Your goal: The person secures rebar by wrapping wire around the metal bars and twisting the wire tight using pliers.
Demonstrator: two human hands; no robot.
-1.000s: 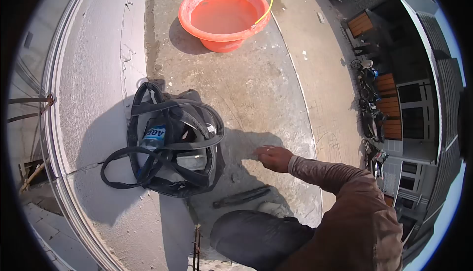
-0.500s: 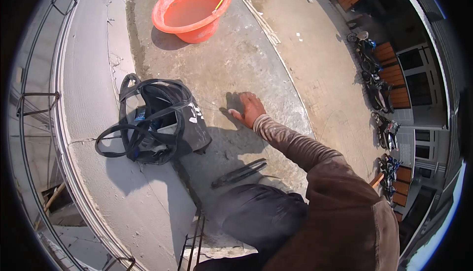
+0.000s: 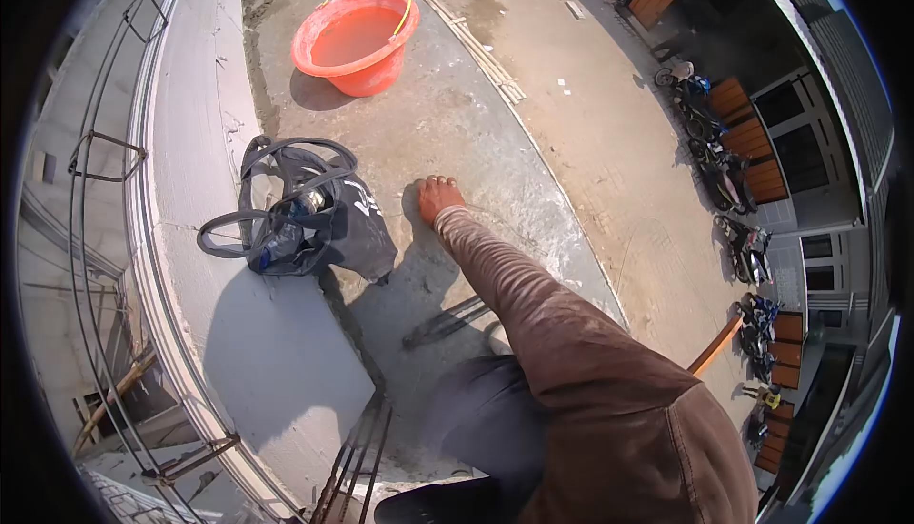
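Note:
My right hand [image 3: 440, 197], in a brown sleeve, reaches out over the grey concrete slab [image 3: 476, 153] with its back facing up. Its foreshortened fingers point away from me and look laid out on the surface; I see nothing in them. The thumb is hidden. Just left of the hand, a dark cloth bag [image 3: 357, 229] with long straps stands partly against the pale block wall. Small items show in its open top, too unclear to name. Farther off stands an orange-red tub [image 3: 367, 67] with a yellow handle, holding cloudy liquid. My left hand is out of view.
Along the left runs a pale block wall [image 3: 200, 77], with steel rebar frames [image 3: 81, 229] beyond it. Dark bars [image 3: 367, 448] stick up near my leg [image 3: 486, 410]. Thin wooden strips [image 3: 476, 53] lie along the slab's right edge. Parked motorbikes [image 3: 724, 177] and a person [image 3: 764, 395] are far below.
My right hand has moved left, closer to the bag, and its thumb no longer shows. My view has shifted, and my body leans farther over the slab.

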